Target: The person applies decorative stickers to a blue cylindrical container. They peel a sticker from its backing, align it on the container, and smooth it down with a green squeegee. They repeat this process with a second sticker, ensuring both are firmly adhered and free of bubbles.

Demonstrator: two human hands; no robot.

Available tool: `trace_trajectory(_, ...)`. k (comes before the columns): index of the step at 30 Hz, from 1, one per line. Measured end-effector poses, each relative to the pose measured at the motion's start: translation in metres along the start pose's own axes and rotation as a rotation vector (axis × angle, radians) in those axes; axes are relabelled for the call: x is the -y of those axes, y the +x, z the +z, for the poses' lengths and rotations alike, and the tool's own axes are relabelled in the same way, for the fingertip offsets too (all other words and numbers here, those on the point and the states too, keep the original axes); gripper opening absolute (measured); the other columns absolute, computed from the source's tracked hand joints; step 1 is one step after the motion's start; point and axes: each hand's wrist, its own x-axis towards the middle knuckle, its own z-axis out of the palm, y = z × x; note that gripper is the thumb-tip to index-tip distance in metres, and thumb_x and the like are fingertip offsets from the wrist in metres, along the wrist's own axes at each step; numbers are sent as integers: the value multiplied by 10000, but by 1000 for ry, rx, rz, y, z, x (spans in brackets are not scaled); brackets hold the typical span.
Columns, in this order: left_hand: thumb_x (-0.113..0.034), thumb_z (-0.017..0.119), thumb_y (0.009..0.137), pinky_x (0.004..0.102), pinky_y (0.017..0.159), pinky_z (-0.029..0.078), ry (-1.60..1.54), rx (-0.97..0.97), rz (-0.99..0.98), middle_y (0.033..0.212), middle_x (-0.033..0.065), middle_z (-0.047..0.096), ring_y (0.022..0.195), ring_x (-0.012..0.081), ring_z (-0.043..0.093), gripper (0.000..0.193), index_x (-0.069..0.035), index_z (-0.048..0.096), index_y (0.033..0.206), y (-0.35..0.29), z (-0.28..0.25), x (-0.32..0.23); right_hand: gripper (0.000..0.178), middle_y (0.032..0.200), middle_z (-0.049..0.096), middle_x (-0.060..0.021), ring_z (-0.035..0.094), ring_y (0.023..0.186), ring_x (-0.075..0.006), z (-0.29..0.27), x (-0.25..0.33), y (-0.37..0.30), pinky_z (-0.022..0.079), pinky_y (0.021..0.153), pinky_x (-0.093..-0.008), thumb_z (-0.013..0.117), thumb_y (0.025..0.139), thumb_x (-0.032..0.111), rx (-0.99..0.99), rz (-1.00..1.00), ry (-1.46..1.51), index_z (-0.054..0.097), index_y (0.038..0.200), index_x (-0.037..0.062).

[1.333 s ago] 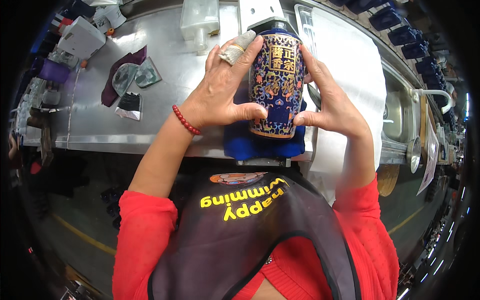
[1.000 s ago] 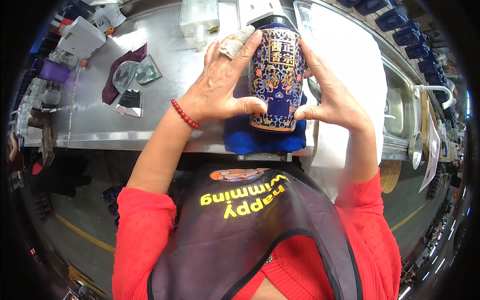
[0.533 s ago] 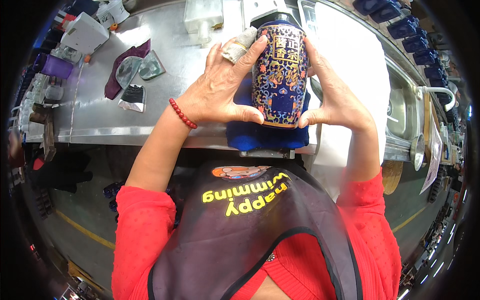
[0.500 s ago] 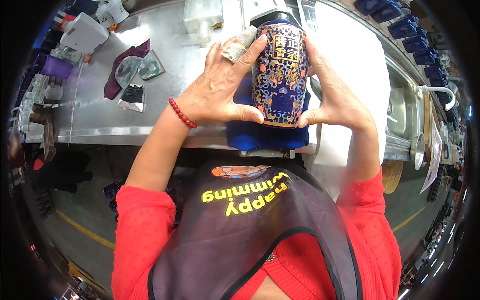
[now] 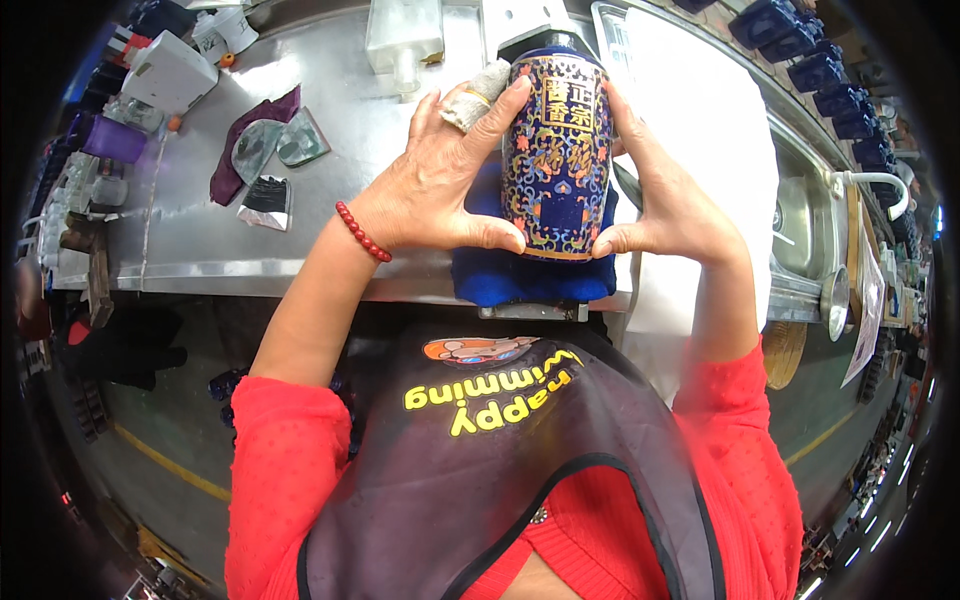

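Note:
Between my two hands is a dark blue bottle (image 5: pixel 560 160) covered in a colourful floral pattern with gold lettering, its black neck pointing away from me. My left hand (image 5: pixel 440 180) grips its left side, thumb near the base and fingers near the shoulder. A greyish wrap with a yellow band (image 5: pixel 474 98) covers one of its fingers. Along the bottle's right side lies my right hand (image 5: pixel 670 195), thumb at the base, fingertips by the shoulder. Under and behind the bottle, a blue cloth (image 5: pixel 530 285) hangs over the table's front edge.
Left on the metal table (image 5: pixel 330 190) lie a purple cloth (image 5: pixel 228 165), clear plastic pieces (image 5: pixel 302 138) and a small dark-bristled piece (image 5: pixel 267 203). A clear container (image 5: pixel 405 40) stands at the back. White sheeting (image 5: pixel 705 170) covers the right, beside a sink (image 5: pixel 797 225) with a white tap (image 5: pixel 880 182).
The bottle has shifted very slightly toward me, and its face has turned a little to the left. Both hands keep their hold on its sides.

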Motion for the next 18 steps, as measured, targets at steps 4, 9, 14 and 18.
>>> trace_trajectory(4, -768, 730, 716, 611, 1205, 103, -8, -8, -72, 1606, 276, 273, 1487, 464, 249, 1322, -53, 101, 1633, -8, 0, -10, 839, 1374, 613, -174, 661, 1106, -264, -19, 9, -13, 536, 927, -359, 779, 836, 137, -148, 94, -99, 370, 1564, 62)
trace_trajectory(9, -719, 744, 736, 667, 1180, 119, 12, -127, -153, 1576, 272, 300, 1452, 457, 270, 1278, -12, 140, 1613, -23, 14, -48, 334, 847, 704, -138, 677, 743, -251, -50, 42, 2, 517, 694, -359, 666, 905, 68, -193, 178, -277, 607, 1233, 74)
trace_trajectory(14, -601, 794, 746, 675, 1167, 88, 68, -243, -253, 1516, 251, 385, 1415, 432, 325, 1159, 1, 243, 1570, -32, 30, -70, 195, 824, 692, -105, 679, 742, -279, -47, 43, 44, 494, 676, -386, 747, 881, 134, -198, -97, -434, 643, 1034, 72)
trace_trajectory(18, -540, 834, 745, 640, 1189, 52, 100, -288, -344, 1497, 231, 440, 1402, 430, 385, 1115, 12, 291, 1547, -29, 36, -74, 230, 774, 575, -5, 609, 749, -196, -29, 52, 46, 453, 821, -410, 780, 792, 164, -170, -314, -846, 690, 1004, 154)
